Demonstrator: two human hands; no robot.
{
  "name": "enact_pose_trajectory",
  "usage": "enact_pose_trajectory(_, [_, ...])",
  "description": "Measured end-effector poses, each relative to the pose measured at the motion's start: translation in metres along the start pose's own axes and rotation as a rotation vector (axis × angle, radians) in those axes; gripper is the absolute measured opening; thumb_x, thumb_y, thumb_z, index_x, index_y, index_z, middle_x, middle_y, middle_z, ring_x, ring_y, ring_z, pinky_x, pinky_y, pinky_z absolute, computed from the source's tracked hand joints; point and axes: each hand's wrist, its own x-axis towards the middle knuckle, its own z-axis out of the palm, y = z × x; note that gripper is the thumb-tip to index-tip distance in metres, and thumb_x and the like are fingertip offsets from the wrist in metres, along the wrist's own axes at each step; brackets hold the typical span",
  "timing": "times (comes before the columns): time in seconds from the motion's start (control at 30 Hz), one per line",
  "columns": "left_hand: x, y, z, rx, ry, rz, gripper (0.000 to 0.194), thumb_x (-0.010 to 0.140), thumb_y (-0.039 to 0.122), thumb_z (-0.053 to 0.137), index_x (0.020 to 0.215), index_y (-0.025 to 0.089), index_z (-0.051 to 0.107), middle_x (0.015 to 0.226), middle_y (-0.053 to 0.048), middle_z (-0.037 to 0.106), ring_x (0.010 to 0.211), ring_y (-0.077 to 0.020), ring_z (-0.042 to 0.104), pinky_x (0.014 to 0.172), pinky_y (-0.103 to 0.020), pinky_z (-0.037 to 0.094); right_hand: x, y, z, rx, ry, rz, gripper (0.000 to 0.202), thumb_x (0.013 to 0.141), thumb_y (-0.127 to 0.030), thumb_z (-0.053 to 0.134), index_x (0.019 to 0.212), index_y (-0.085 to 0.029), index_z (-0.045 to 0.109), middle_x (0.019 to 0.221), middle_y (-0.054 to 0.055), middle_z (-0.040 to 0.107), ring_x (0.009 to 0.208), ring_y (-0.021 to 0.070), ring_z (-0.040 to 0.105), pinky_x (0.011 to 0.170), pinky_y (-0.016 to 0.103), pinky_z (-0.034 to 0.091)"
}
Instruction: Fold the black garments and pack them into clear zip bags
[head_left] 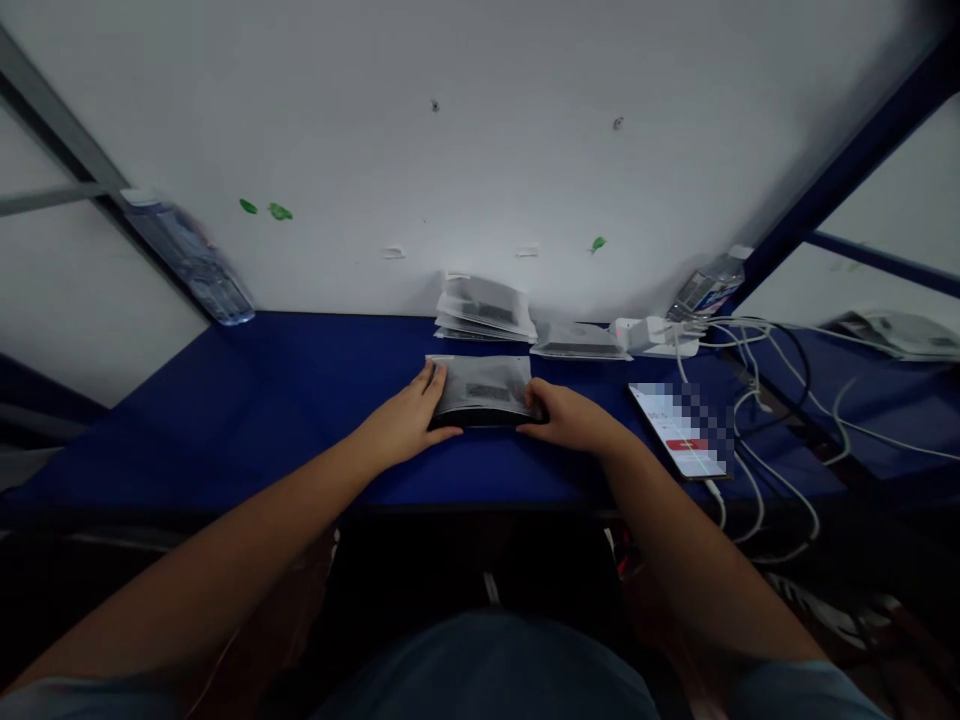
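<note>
Between my two hands, on the blue desk, is a frosted plastic pouch (486, 380) with a dark label and something dark along its near edge. My left hand (414, 412) grips its left end, fingers on top and thumb at the near side. At the opposite end, my right hand (561, 412) holds the pouch with curled fingers and the thumb at the near edge. Just behind it lies a stack of similar pouches (484, 305), with another flat pouch (581, 340) to the right of the stack.
A phone (679, 430) with a lit screen lies to the right, wired to a white power strip (656, 335) among tangled cables (757, 400). Water bottles stand at the left (191, 255) and right (709, 285). A white wall (510, 170) closes the back of the blue desk (300, 400).
</note>
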Motion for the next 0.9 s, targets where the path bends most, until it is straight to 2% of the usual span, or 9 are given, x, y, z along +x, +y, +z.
enact_pose_trajectory(0.07, [0.001, 0.003, 0.000, 0.049, 0.020, -0.015, 0.102, 0.091, 0.067, 0.057, 0.161, 0.011, 0.010, 0.161, -0.030, 0.027, 0.142, -0.0407, 0.045, 0.110, -0.048, 0.045, 0.002, 0.001, 0.003, -0.058, 0.055, -0.008, 0.038, 0.076, -0.036, 0.079, 0.095, -0.023, 0.048, 0.088, 0.001, 0.063, 0.073, 0.0174, 0.056, 0.062, 0.027, 0.035])
enact_pose_trajectory(0.17, [0.002, 0.006, -0.001, 0.105, 0.030, -0.026, 0.095, 0.092, 0.064, 0.058, 0.160, 0.011, 0.018, 0.156, -0.030, 0.038, 0.135, -0.0391, 0.053, 0.103, -0.046, 0.050, 0.004, 0.002, 0.007, -0.092, 0.083, -0.039, 0.031, 0.082, -0.035, 0.075, 0.092, -0.023, 0.048, 0.089, 0.002, 0.064, 0.075, 0.0177, 0.056, 0.062, 0.027, 0.034])
enact_pose_trajectory(0.27, [0.003, 0.006, 0.000, 0.109, 0.050, -0.009, 0.086, 0.095, 0.059, 0.056, 0.158, 0.011, 0.022, 0.154, -0.029, 0.043, 0.128, -0.0366, 0.060, 0.098, -0.044, 0.053, 0.005, 0.001, 0.009, -0.103, 0.074, -0.046, 0.022, 0.087, -0.030, 0.068, 0.087, -0.024, 0.047, 0.081, 0.001, 0.063, 0.070, 0.0166, 0.055, 0.061, 0.027, 0.033])
enact_pose_trajectory(0.47, [0.002, 0.008, -0.005, 0.031, 0.075, -0.044, 0.072, 0.097, 0.048, 0.059, 0.156, 0.017, 0.032, 0.149, -0.020, 0.052, 0.128, -0.0318, 0.060, 0.101, -0.041, 0.051, 0.008, -0.004, 0.010, -0.147, 0.081, -0.070, 0.016, 0.087, -0.022, 0.063, 0.083, -0.023, 0.048, 0.076, 0.000, 0.062, 0.066, 0.0159, 0.053, 0.060, 0.027, 0.031])
enact_pose_trajectory(0.6, [0.002, 0.006, -0.012, -0.028, 0.108, -0.131, 0.071, 0.091, 0.052, 0.066, 0.150, 0.020, 0.043, 0.126, -0.015, 0.063, 0.108, -0.0304, 0.066, 0.091, -0.040, 0.054, 0.007, -0.001, 0.011, -0.161, 0.110, -0.019, 0.019, 0.087, -0.028, 0.066, 0.083, -0.024, 0.048, 0.076, 0.000, 0.063, 0.066, 0.0164, 0.054, 0.059, 0.027, 0.029])
enact_pose_trajectory(0.77, [0.006, -0.003, -0.016, -0.172, 0.060, -0.084, 0.059, 0.091, 0.043, 0.069, 0.142, 0.021, 0.050, 0.109, -0.008, 0.068, 0.096, -0.0248, 0.067, 0.084, -0.035, 0.052, 0.006, 0.004, 0.013, -0.154, 0.150, 0.030, 0.030, 0.081, -0.032, 0.073, 0.098, -0.023, 0.050, 0.089, 0.003, 0.066, 0.074, 0.0182, 0.058, 0.062, 0.027, 0.034])
enact_pose_trajectory(0.9, [0.007, -0.008, -0.017, -0.214, 0.051, -0.047, 0.041, 0.093, 0.036, 0.066, 0.131, 0.022, 0.057, 0.097, -0.004, 0.069, 0.085, -0.0203, 0.066, 0.077, -0.031, 0.050, 0.008, 0.004, 0.011, -0.217, 0.138, 0.012, 0.017, 0.083, -0.023, 0.065, 0.090, -0.023, 0.050, 0.090, 0.004, 0.066, 0.077, 0.0185, 0.057, 0.064, 0.028, 0.033])
